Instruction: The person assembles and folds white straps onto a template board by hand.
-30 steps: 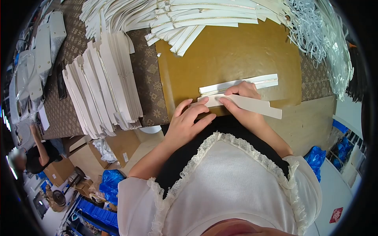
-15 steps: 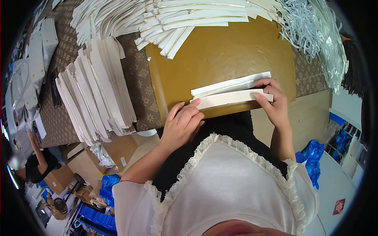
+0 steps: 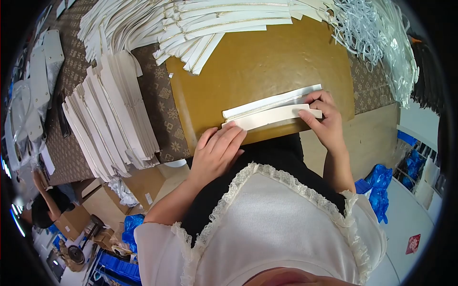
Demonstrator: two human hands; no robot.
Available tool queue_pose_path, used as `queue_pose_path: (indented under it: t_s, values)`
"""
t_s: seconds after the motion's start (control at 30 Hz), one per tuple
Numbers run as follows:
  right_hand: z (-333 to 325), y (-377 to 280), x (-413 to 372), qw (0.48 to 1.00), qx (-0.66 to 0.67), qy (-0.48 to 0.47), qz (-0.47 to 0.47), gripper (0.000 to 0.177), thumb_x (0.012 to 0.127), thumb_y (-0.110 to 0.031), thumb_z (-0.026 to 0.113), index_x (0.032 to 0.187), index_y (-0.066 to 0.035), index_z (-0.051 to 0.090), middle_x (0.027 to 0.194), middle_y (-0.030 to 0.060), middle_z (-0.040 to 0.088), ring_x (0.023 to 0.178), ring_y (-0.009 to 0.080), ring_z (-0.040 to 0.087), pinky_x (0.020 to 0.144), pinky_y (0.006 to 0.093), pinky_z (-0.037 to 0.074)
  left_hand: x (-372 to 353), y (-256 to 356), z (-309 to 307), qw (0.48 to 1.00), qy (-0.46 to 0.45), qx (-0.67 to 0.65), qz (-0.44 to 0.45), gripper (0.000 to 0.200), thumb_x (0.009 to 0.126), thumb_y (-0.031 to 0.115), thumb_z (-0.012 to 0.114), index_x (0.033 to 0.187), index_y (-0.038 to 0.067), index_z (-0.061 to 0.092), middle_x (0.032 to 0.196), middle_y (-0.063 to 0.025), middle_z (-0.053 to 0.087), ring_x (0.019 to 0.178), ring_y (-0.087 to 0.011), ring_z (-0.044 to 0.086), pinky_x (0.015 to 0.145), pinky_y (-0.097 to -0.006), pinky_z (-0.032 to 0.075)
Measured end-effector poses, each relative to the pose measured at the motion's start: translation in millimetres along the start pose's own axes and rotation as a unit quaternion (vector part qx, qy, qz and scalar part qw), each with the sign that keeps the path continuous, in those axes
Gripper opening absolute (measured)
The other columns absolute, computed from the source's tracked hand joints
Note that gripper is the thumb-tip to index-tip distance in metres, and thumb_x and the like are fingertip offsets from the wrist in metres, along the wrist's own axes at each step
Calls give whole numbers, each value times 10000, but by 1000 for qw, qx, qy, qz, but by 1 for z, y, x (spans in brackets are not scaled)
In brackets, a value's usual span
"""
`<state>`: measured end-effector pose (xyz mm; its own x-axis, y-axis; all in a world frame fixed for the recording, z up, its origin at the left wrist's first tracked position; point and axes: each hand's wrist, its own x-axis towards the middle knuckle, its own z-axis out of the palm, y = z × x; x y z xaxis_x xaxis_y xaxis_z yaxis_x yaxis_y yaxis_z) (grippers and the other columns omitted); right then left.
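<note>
A narrow cream strip (image 3: pixel 274 117) lies along the front of the mustard-coloured work mat, its middle slightly bowed. Just behind it is a white zipper (image 3: pixel 272 101) with gold teeth, its front tape partly covered by the strip. My left hand (image 3: pixel 219 148) is bent over the strip's left end, fingertips pressing on it; the left thumb is mostly hidden. At the other end my right hand (image 3: pixel 327 119) is closed, thumb on the front of the strip and fingers behind it, touching the zipper's right end.
The mat (image 3: pixel 267 57) covers a patterned brown table (image 3: pixel 164 102). White zippers (image 3: pixel 229 19) are heaped at the back, and a stack of pale strips (image 3: pixel 112 114) stands left. White cords (image 3: pixel 360 33) hang at the right. Another person's arm (image 3: pixel 45 190) shows far left.
The whole view has shifted slightly. My left fingers lie flatter over the strip's left end, and the strip bows a little more. Both hands remain at the same ends.
</note>
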<state>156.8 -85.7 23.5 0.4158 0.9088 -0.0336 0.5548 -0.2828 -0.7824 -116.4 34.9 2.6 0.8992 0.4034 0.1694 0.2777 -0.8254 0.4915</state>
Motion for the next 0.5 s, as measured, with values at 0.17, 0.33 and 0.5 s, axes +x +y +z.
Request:
queue_pose_path:
  t_s: [0.17,0.33,0.5]
  values:
    - [0,0,1,1000,-9,7,-6,155,760,-77,748,768,15,624,949,69,581,943,211,523,842,311,400,7,1,-3,998,-24,49,18,484,798,239,677,1250,99,573,1339,20,521,1168,-148,525,979,-358,385]
    - [1,0,1,1000,-17,11,-12,152,748,-86,757,770,10,641,946,61,585,932,217,519,835,318,401,11,-1,-6,996,-12,77,52,482,769,227,697,1222,93,599,1354,28,525,1150,-160,520,968,-361,384]
    - [3,2,0,999,-32,21,-26,146,744,-91,760,776,0,652,943,53,588,926,219,516,831,321,403,28,4,-6,994,-22,61,85,483,746,182,714,1201,57,607,1324,-4,552,1148,-190,526,948,-367,401]
